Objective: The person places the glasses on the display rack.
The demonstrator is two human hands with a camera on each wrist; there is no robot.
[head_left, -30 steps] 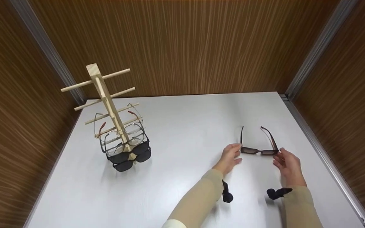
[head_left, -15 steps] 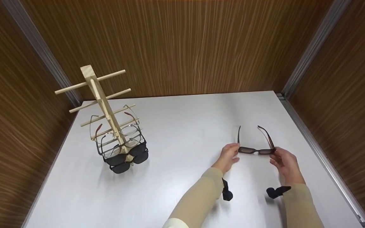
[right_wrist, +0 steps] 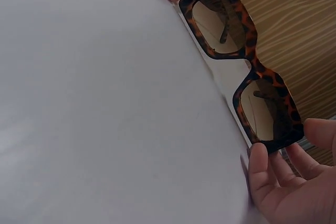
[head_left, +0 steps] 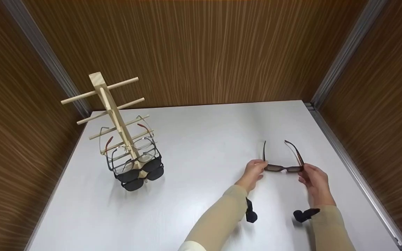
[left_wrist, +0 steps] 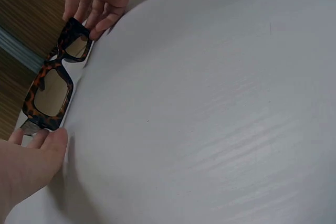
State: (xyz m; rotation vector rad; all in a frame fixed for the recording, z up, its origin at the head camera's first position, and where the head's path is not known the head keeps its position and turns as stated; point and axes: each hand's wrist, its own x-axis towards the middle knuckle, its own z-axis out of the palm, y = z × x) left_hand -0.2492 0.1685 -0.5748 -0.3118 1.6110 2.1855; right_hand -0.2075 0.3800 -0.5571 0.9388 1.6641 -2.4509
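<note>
Tortoiseshell sunglasses [head_left: 284, 168] with squarish brown-tinted lenses are held up level at the right of the head view, temples unfolded and pointing away from me. My left hand [head_left: 253, 174] pinches the left hinge end, thumb and fingers at the corner of the frame. At the opposite end, my right hand [head_left: 318, 181] grips the corner by the right temple. The right wrist view shows the thumb and curled fingers [right_wrist: 258, 163] at that lens corner. In the left wrist view the whole front of the sunglasses [left_wrist: 67, 85] shows between both hands.
On the left of the white table [head_left: 194, 139] stands a wooden eyewear rack [head_left: 117, 116] with crosswise pegs. Clear-lens glasses [head_left: 143, 141] and dark sunglasses [head_left: 134, 184] hang on its lower part. Wood-grain panels [head_left: 201, 52] enclose the back and sides.
The sunglasses and both hands have come slightly toward me over the last half second. Both hands keep their hold. The earlier small shift of the whole scene comes from the head camera turning.
</note>
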